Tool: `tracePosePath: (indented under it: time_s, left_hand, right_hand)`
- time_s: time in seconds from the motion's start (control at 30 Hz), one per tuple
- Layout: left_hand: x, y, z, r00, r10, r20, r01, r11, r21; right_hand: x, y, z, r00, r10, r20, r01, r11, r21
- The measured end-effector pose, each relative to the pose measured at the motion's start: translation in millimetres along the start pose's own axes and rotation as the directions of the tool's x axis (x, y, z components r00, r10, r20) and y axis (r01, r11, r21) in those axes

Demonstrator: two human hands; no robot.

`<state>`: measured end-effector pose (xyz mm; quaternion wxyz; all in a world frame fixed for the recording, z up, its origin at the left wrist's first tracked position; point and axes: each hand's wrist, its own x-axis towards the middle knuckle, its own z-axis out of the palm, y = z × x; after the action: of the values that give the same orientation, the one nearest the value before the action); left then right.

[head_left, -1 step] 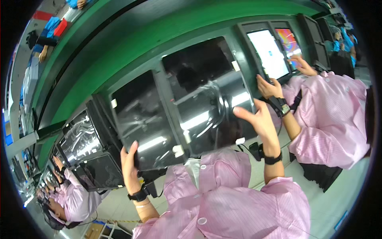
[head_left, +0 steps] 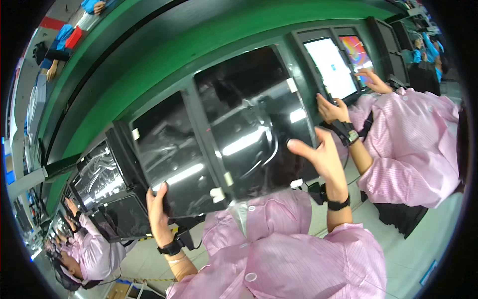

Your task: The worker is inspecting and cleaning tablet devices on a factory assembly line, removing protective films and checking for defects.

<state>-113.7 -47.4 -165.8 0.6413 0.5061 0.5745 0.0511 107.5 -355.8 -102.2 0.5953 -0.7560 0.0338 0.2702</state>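
A black two-part tray [head_left: 204,133] is held up in front of me, slightly tilted. Two dark glossy display panels lie in it: a left panel [head_left: 167,134] and a right panel [head_left: 251,159], which looks larger here. Clear film appears to cover both, and lights reflect off them. Small white tabs show along their edges. My left hand [head_left: 158,214] grips the tray's near left corner, thumb on top. My right hand [head_left: 326,157] grips its right side, the thumb reaching over the right panel. Most fingers of both hands are hidden beneath the tray.
A green bench [head_left: 149,82] runs behind the tray. At right, a co-worker's hand [head_left: 332,107] is by a lit white screen [head_left: 331,67]; a colourful screen [head_left: 355,52] adjoins it. More dark trays [head_left: 122,214] stand at left, beside another person [head_left: 102,249].
The tray and both my hands sit slightly further left in the picture, the near left corner slightly lower. My hold on it looks the same.
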Motion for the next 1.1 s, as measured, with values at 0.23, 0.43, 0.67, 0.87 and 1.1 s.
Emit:
tracePosePath:
  time_s: [0.23,0.43,0.67,0.87,1.1]
  left_hand:
    - [-1.9,-4.0,-41.4,0.975,0.176,0.138,-0.149,0.971,-0.186]
    - [-52.3,16.5,-56.9,0.987,0.16,0.004,-0.159,0.98,-0.12]
    - [-120.9,86.2,-30.7,0.961,0.258,0.105,-0.275,0.937,0.215]
    - [-126.4,77.9,-39.1,0.94,0.334,0.072,-0.338,0.939,0.065]
    - [-49.2,1.1,-48.7,0.831,0.536,0.148,-0.514,0.842,-0.161]
  right_hand:
    - [-63.4,-33.2,7.2,0.96,-0.263,-0.096,0.244,0.954,-0.177]
    - [-78.4,-39.3,11.2,0.995,-0.078,-0.06,0.077,0.997,-0.019]
    - [-95.9,-3.9,-36.4,0.969,0.131,-0.211,-0.098,0.982,0.159]
    - [-82.7,10.0,-40.0,0.991,0.023,-0.133,-0.016,0.998,0.056]
    - [-48.3,66.7,-35.6,0.984,-0.154,0.089,0.152,0.988,0.03]
